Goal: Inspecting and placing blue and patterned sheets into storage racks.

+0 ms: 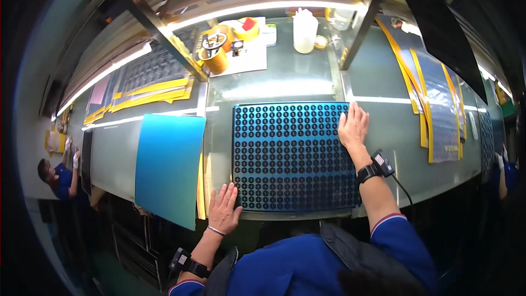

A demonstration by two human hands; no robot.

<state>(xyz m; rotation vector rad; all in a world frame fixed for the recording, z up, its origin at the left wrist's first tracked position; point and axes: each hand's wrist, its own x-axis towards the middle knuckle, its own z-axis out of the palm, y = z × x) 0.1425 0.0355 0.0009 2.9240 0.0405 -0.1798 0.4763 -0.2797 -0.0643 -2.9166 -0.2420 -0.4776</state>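
Note:
A flat blue panel [296, 169] covered with rows of black round discs lies on the workbench in front of me. At its lower left corner rests my left hand [223, 211], open, with fingers stretched out beside the edge. My right hand [354, 126] lies flat along the panel's upper right edge, its fingers extended and grasping nothing. To the left of the panel is a plain blue sheet [169, 167], which juts over the bench's front edge. A yellow strip [201, 189] shows along that sheet's right side.
A white bottle [304, 32] stands at the back, with yellow tape rolls [215, 61] on white paper left of it. Yellow-edged clear sheets [442, 112] lie at right; similar sheets [153, 90] lie far left. Metal posts [364, 22] hold a shelf above. A co-worker [60, 178] is at left.

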